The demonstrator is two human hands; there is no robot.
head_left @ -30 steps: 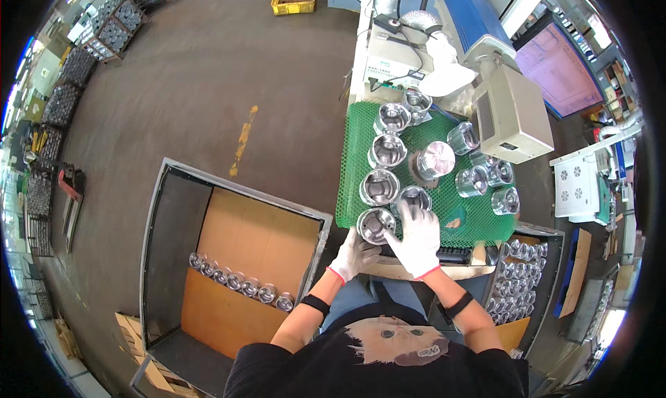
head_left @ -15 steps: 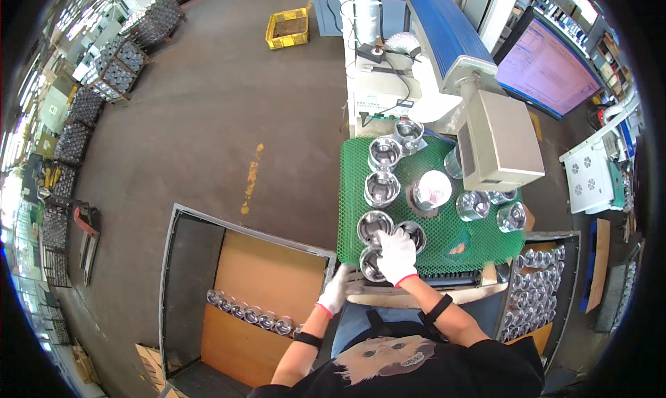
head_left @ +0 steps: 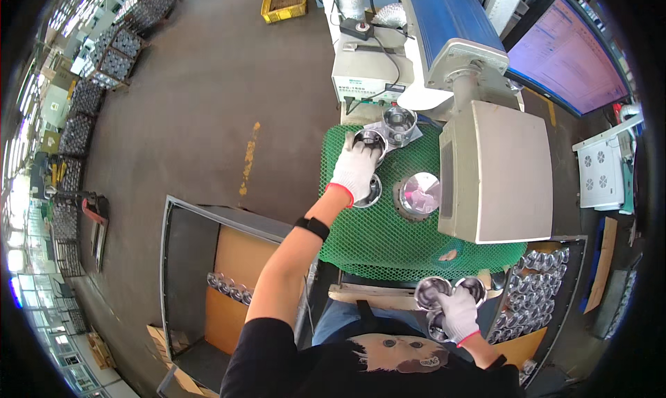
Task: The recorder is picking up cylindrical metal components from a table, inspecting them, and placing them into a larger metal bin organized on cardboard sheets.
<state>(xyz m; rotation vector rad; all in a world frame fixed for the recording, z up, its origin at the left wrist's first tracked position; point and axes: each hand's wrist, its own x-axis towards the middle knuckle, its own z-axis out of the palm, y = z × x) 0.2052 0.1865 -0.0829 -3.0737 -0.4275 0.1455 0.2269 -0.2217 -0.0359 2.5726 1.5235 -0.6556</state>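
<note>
Green mesh mat (head_left: 388, 249): three metal pistons (head_left: 429, 290) are already off its near edge, gripped by the right hand (head_left: 459, 315); at its far left, another piston (head_left: 374, 138) is touched by the left hand (head_left: 354, 170), finger closure can't be told; three more pistons (head_left: 421, 187) are left on it.

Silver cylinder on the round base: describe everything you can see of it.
The silver cylinder looks like shiny bare metal, flat round end up, with pinkish reflections. It appears upright on a darker round base on the green mesh mat, left of the beige machine head. Only the base visibly touches it.
</note>
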